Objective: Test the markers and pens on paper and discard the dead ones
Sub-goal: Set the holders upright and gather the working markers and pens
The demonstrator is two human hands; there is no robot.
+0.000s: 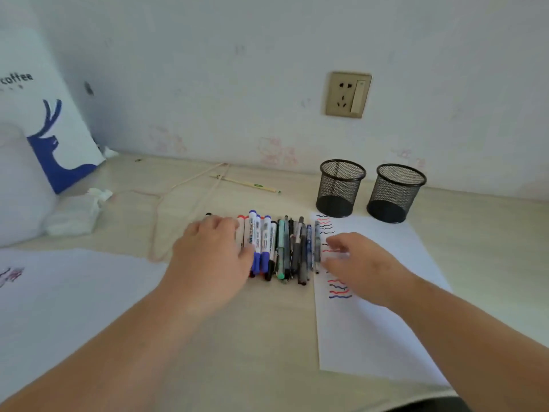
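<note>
Two hands reach over the desk. Biggest is the paper, lying flat on the right with red, blue and black wiggly lines down its left edge. It is thin and floppy and would slide if pushed. Behind it stand two black mesh cups, both looking empty.

Next come the pens, a tidy row just left of the paper. They are light, hard and round, so they will roll. Best to pinch one around its middle.

Left hand lies flat on the left end of the row, fingers straight, pressing it still. Right hand hovers over the paper's edge beside the row; its fingers are blurry, loosely bent, holding nothing I can see.
</note>
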